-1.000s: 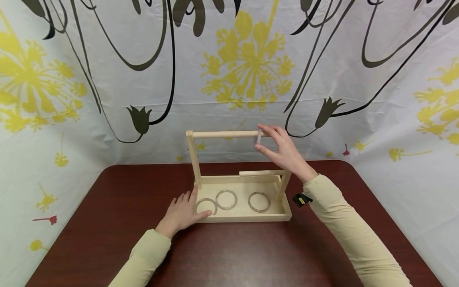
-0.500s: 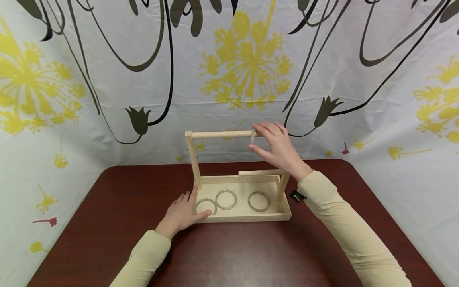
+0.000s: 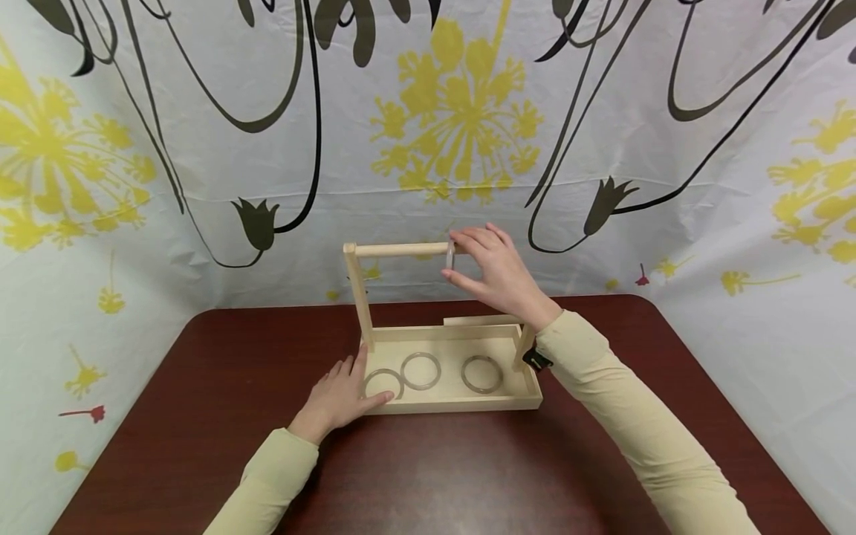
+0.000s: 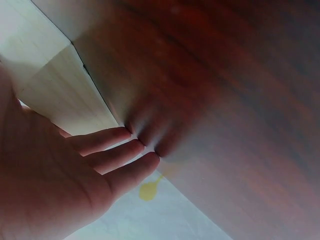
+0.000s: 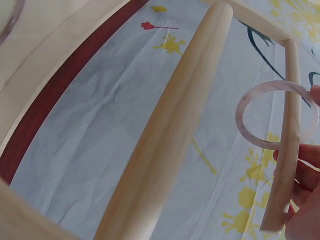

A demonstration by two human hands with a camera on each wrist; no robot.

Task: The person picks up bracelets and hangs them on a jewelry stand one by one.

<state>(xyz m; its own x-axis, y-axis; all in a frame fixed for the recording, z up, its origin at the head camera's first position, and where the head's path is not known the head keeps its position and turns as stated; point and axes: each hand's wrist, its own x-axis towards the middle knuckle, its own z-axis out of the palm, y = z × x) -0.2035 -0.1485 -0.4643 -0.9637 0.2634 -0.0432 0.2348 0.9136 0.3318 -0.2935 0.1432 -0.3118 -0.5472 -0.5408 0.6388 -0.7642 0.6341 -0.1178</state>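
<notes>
- The pale, translucent ring (image 3: 450, 257) stands on edge around the upper rod (image 3: 401, 250), which passes through it; in your right wrist view, the rod's free end shows below the ring.
- Your right hand (image 3: 498, 271) pinches that ring, thumb on its lower part and fingers on its upper part, the gap between them no wider than the ring.
- The upper rod runs out from the top of the left post (image 3: 360, 293); in the head view, your right hand hides its other end.
- Below it, the lower rod (image 3: 478, 322) reaches inward from the right post (image 3: 524, 345), partly hidden by your right arm.
- Both posts rise from a shallow wooden tray (image 3: 461, 407).
- Three more rings lie flat in it: the left ring (image 3: 383, 371), the middle ring (image 3: 420, 389) just beside it, and the right ring (image 3: 481, 392) set apart.
- Your left hand (image 3: 341, 394) rests at the tray's left end, fingers fairly straight and spread from the thumb, which lies over the front wall near the left ring; it has hold of no ring.
- The tray sits on a dark red-brown table (image 3: 428, 461), before a white cloth (image 3: 428, 215) printed with yellow and dark flowers.
</notes>
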